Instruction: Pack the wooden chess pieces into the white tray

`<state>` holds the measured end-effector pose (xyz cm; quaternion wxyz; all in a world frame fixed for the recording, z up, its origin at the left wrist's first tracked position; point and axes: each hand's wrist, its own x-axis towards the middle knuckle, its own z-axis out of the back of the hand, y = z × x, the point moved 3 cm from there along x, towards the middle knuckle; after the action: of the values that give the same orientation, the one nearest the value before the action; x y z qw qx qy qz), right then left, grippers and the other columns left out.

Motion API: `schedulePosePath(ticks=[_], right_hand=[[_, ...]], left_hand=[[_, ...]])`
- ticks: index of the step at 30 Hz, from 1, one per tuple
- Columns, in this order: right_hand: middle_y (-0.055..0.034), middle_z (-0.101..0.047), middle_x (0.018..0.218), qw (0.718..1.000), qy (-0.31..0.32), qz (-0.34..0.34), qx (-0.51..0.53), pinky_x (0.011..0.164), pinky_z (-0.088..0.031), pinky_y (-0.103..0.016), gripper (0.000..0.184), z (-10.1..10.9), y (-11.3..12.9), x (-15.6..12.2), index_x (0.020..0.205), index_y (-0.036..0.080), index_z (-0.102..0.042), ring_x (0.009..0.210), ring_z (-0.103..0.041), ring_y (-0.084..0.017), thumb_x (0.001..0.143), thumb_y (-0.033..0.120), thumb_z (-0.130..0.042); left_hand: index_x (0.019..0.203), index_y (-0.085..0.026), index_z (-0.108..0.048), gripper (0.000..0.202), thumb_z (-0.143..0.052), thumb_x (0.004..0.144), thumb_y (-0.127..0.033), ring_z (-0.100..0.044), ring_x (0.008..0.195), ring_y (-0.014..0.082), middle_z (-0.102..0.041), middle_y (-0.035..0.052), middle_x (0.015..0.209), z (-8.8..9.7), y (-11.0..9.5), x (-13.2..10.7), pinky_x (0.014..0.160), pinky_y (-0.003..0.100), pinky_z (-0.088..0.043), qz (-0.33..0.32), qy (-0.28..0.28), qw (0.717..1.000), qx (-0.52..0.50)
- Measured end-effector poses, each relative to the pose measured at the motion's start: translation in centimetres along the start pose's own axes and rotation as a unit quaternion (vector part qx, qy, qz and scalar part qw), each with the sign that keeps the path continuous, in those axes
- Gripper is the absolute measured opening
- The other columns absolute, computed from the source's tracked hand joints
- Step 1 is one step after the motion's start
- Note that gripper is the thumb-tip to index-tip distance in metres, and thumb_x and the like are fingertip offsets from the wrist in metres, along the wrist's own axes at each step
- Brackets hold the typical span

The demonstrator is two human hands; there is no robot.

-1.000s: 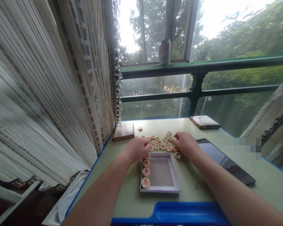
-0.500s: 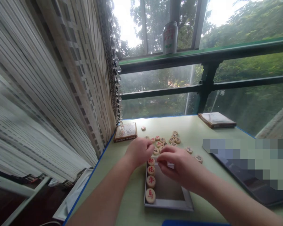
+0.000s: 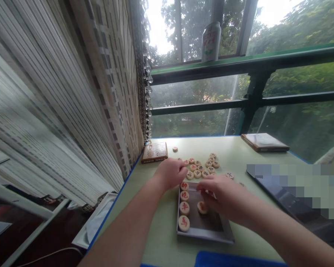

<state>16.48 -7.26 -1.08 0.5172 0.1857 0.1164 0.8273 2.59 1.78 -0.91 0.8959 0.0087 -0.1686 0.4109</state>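
A shallow open box (image 3: 192,237) lies on the table, with a column of red-marked xiangqi pieces (image 3: 184,208) along its left side. My right hand (image 3: 219,191) is over the box's right part, fingers bent, thumb and fingertips apart. Just below those fingertips, one blurred xiangqi piece (image 3: 202,208) appears in the box, free of the hand. My left hand (image 3: 172,172) is closed beyond the box's far left corner, beside the loose xiangqi pieces (image 3: 197,173). Whatever its curled fingers may hold is hidden.
Flat boxes lie at the table's far left (image 3: 155,152) and far right (image 3: 264,142). A lone piece (image 3: 175,149) sits near the back edge. A dark flat object (image 3: 278,200), partly pixelated, is on the right. A can (image 3: 210,41) stands on the window ledge; a curtain (image 3: 72,92) hangs left.
A xiangqi piece now shows inside the box under my right hand, whose fingers have come away from it. My left hand stays closed near the loose pieces. The view has shifted slightly.
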Motion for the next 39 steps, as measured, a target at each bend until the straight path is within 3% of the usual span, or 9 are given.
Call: schedulePosePath(ticks=[6, 11, 16, 21, 27, 33, 39], right_hand=[[-0.0033, -0.062, 0.076, 0.996, 0.079, 0.046, 0.018, 0.063, -0.041, -0.025, 0.013, -0.3, 0.8, -0.6, 0.071, 0.020, -0.066, 0.071, -0.055, -0.016, 0.067, 0.014, -0.055], [-0.0043, -0.061, 0.078, 0.999, 0.046, 0.019, -0.015, 0.065, -0.040, -0.029, 0.008, -0.5, 0.4, -0.1, 0.074, 0.019, -0.064, 0.074, -0.052, -0.018, 0.068, 0.023, -0.061], [-0.0059, -0.061, 0.074, 0.997, 0.039, 0.002, -0.072, 0.068, -0.039, -0.032, 0.021, -0.2, 0.4, -0.1, 0.066, 0.019, -0.062, 0.082, -0.051, -0.024, 0.068, 0.039, -0.064], [-0.0041, -0.063, 0.083, 0.998, 0.049, 0.019, -0.043, 0.068, -0.039, -0.031, 0.018, 0.5, 0.4, -0.4, 0.083, 0.023, -0.065, 0.081, -0.052, -0.021, 0.067, 0.027, -0.061], [-0.0046, -0.063, 0.075, 0.998, 0.030, 0.027, -0.047, 0.063, -0.038, -0.027, 0.015, 0.1, 0.2, 0.0, 0.073, 0.021, -0.065, 0.071, -0.053, -0.018, 0.077, 0.026, -0.051], [-0.0047, -0.065, 0.079, 0.998, -0.011, 0.041, -0.056, 0.068, -0.039, -0.029, 0.018, -0.5, 0.1, 0.6, 0.082, 0.022, -0.066, 0.079, -0.054, -0.020, 0.081, 0.028, -0.049], [-0.0041, -0.065, 0.077, 0.998, -0.007, 0.039, -0.055, 0.065, -0.038, -0.026, 0.015, -0.5, -0.2, 0.6, 0.078, 0.021, -0.066, 0.076, -0.054, -0.018, 0.077, 0.025, -0.052]], left_hand=[[0.058, -0.016, -0.063, 0.028, -0.041, 0.075, -0.021, -0.040, 0.049, 0.0110, -0.059, 0.0024, 0.057, 0.3, -0.1, -0.3, 0.051, 0.026, -0.024, -0.003, -0.008, 1.000, -0.007], [0.056, -0.015, -0.062, 0.028, -0.041, 0.074, -0.022, -0.037, 0.048, 0.0103, -0.058, 0.0029, 0.055, 0.3, -0.1, -0.4, 0.050, 0.026, -0.022, -0.001, 0.006, 1.000, -0.013], [0.056, -0.013, -0.063, 0.028, -0.042, 0.073, -0.023, -0.037, 0.049, 0.0092, -0.054, 0.0011, 0.052, 0.2, -0.2, -0.5, 0.048, 0.024, -0.023, 0.010, 0.050, 0.997, -0.061], [0.054, -0.012, -0.062, 0.027, -0.043, 0.069, -0.022, -0.035, 0.049, 0.0086, -0.044, -0.0014, 0.046, -0.1, -0.3, -0.6, 0.046, 0.023, -0.023, 0.022, 0.090, 0.991, -0.099], [0.047, -0.013, -0.052, 0.023, -0.042, 0.065, -0.023, -0.029, 0.047, 0.0076, -0.026, -0.0041, 0.045, -0.4, -0.1, -0.6, 0.045, 0.023, -0.021, 0.022, 0.103, 0.984, -0.146], [0.045, -0.015, -0.040, 0.019, -0.042, 0.061, -0.024, -0.029, 0.048, 0.0072, -0.026, -0.0043, 0.047, -1.0, 0.4, -0.6, 0.044, 0.023, -0.019, 0.030, 0.127, 0.975, -0.181], [0.046, -0.015, -0.040, 0.016, -0.042, 0.059, -0.024, -0.029, 0.049, 0.0078, -0.026, -0.0044, 0.046, -1.1, 0.4, -0.4, 0.045, 0.023, -0.021, 0.056, 0.153, 0.962, -0.218]])
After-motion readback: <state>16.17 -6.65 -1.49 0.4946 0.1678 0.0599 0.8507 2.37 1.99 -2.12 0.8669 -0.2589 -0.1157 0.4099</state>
